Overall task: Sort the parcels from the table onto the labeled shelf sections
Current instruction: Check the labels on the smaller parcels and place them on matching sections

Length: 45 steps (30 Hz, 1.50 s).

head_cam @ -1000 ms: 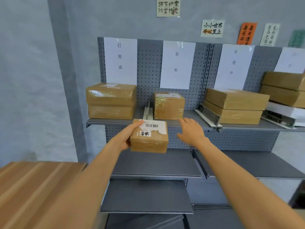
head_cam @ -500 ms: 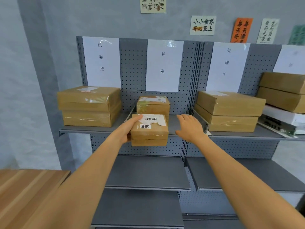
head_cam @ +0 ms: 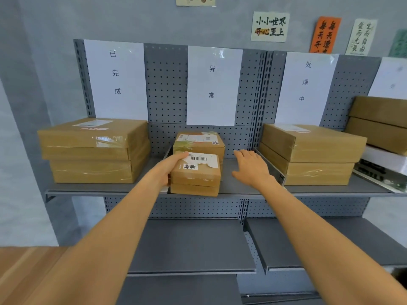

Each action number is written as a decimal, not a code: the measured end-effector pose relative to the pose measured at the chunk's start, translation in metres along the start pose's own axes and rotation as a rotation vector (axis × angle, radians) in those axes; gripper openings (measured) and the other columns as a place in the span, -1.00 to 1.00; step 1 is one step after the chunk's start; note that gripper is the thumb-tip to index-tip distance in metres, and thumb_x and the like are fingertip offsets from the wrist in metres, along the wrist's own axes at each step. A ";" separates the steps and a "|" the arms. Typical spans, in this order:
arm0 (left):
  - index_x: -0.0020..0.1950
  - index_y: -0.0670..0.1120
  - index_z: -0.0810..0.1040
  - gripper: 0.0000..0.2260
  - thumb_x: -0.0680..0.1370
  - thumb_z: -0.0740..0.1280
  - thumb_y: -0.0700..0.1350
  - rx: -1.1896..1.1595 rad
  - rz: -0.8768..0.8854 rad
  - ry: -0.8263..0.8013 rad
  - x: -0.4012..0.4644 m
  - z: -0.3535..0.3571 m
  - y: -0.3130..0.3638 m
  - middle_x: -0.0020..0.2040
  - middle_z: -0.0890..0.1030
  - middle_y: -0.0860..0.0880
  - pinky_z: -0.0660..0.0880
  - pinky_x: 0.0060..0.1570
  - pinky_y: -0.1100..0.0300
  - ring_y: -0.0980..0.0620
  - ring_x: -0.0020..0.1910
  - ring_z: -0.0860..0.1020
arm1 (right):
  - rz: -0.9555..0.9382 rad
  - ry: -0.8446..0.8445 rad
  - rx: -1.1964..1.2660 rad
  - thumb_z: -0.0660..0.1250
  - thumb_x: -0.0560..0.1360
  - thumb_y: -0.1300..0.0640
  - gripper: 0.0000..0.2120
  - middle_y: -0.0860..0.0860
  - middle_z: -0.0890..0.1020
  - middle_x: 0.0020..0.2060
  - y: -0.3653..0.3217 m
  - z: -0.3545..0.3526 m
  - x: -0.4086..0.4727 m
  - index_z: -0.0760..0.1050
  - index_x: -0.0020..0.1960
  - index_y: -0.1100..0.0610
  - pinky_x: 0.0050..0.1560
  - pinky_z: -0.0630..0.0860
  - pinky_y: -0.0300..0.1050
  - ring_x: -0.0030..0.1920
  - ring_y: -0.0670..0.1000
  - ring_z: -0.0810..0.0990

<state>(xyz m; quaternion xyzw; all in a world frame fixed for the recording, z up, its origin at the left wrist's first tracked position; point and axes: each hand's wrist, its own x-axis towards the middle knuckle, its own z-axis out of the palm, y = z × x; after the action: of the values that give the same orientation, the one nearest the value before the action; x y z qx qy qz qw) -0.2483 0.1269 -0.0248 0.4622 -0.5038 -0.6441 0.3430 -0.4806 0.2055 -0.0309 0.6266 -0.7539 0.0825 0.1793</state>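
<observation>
At the lower left of the frame lies a corner of the wooden counter (head_cam: pixel 26 276); no parcels show on the part in view. Both forearms reach up from the bottom edge toward the middle of the frame.

The left hand (head_cam: pixel 170 170) is clamped on the left side of a small parcel (head_cam: pixel 196 175), thumb over its top edge. The right hand (head_cam: pixel 251 169) is spread open and holds nothing, hovering just right of the parcel, apart from it.

A second ago the parcel hung in the air below the shelf (head_cam: pixel 242 188) edge; half a second ago it had risen level with it. Now its base seems to sit on the front lip of the shelf, in the middle of the frame under the sign (head_cam: pixel 213 84) reading 异常. I judge this placement nearly done, lacking only a push inward and a release.

The parcel lies flat, label up, barcode toward the far edge. Its long axis runs left to right across the frame, front face toward the camera.

Just behind it, perhaps touching, stands another small box (head_cam: pixel 198 142). Stacks of flat boxes sit at centre left (head_cam: pixel 94 150) and centre right (head_cam: pixel 308 155).
</observation>
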 end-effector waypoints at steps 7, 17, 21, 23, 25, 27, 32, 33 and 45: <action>-0.10 -0.07 0.56 -0.85 0.52 0.42 0.00 0.041 -0.010 0.042 0.024 0.001 -0.001 -0.45 0.65 -0.01 0.54 -0.28 0.17 0.03 -0.30 0.59 | 0.011 -0.023 -0.010 0.29 0.53 -0.05 -0.35 0.11 0.36 0.40 -0.004 0.019 0.024 0.15 0.52 0.14 0.40 0.25 0.01 0.41 0.14 0.30; -0.13 -0.08 0.52 -0.85 0.55 0.38 -0.02 0.044 -0.057 0.077 0.040 0.005 -0.001 -0.24 0.62 -0.06 0.51 -0.38 0.15 0.02 -0.32 0.57 | -0.005 -0.040 -0.007 0.30 0.53 -0.04 -0.38 0.11 0.37 0.39 -0.008 0.032 0.038 0.20 0.49 0.16 0.39 0.26 0.01 0.40 0.15 0.31; -0.05 -0.09 0.54 -0.87 0.56 0.36 -0.03 0.026 -0.061 0.095 0.046 0.008 -0.003 -0.19 0.63 -0.07 0.55 -0.26 0.10 0.01 -0.27 0.59 | -0.006 -0.047 -0.009 0.30 0.52 -0.05 -0.38 0.11 0.38 0.38 -0.008 0.035 0.040 0.20 0.49 0.15 0.38 0.26 0.00 0.39 0.14 0.32; 0.06 -0.11 0.56 -0.83 0.55 0.36 -0.03 0.023 -0.044 0.114 0.049 0.010 -0.005 -0.08 0.66 -0.09 0.58 -0.03 0.04 -0.03 -0.14 0.63 | -0.007 -0.048 -0.007 0.30 0.52 -0.05 -0.37 0.10 0.38 0.38 -0.009 0.036 0.040 0.20 0.49 0.14 0.38 0.26 0.00 0.40 0.14 0.32; 0.15 -0.13 0.56 -0.74 0.53 0.38 -0.03 0.036 -0.037 0.142 0.055 0.011 -0.008 0.03 0.66 -0.12 0.55 0.16 -0.04 -0.09 0.04 0.63 | -0.007 -0.045 -0.002 0.31 0.51 -0.04 -0.37 0.10 0.38 0.38 -0.009 0.037 0.040 0.20 0.49 0.14 0.39 0.26 0.00 0.40 0.14 0.32; 0.14 -0.14 0.56 -0.69 0.47 0.41 -0.01 0.053 -0.038 0.182 0.063 0.011 -0.013 0.05 0.65 -0.13 0.54 0.16 -0.07 -0.13 0.06 0.62 | -0.006 -0.045 0.002 0.31 0.51 -0.04 -0.36 0.10 0.38 0.39 -0.009 0.038 0.040 0.19 0.49 0.14 0.39 0.25 0.00 0.40 0.14 0.32; 0.09 -0.12 0.56 -0.67 0.40 0.39 0.02 0.065 -0.051 0.217 0.091 0.008 -0.023 0.04 0.65 -0.13 0.55 0.14 -0.08 -0.14 0.05 0.62 | 0.005 -0.065 -0.010 0.31 0.52 -0.03 -0.34 0.11 0.36 0.40 -0.006 0.040 0.036 0.16 0.52 0.14 0.41 0.24 0.02 0.40 0.15 0.31; 0.09 -0.12 0.56 -0.63 0.35 0.39 0.03 0.065 -0.058 0.221 0.097 0.007 -0.024 0.05 0.65 -0.13 0.55 0.13 -0.08 -0.14 0.05 0.61 | 0.006 -0.067 -0.009 0.31 0.52 -0.03 -0.33 0.11 0.37 0.40 -0.005 0.040 0.036 0.15 0.52 0.14 0.41 0.24 0.02 0.40 0.15 0.31; -0.02 -0.12 0.50 -0.85 0.56 0.32 -0.04 0.051 -0.023 0.258 0.056 0.019 -0.011 -0.17 0.57 -0.07 0.53 0.09 0.04 -0.05 -0.09 0.57 | 0.007 -0.072 -0.020 0.30 0.52 -0.04 -0.33 0.11 0.37 0.40 -0.004 0.038 0.033 0.14 0.52 0.14 0.42 0.24 0.03 0.40 0.15 0.31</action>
<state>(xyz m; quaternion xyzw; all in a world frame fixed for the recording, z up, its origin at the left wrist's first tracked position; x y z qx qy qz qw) -0.2847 0.0855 -0.0478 0.5556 -0.4664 -0.5701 0.3856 -0.4882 0.1615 -0.0543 0.6248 -0.7628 0.0527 0.1580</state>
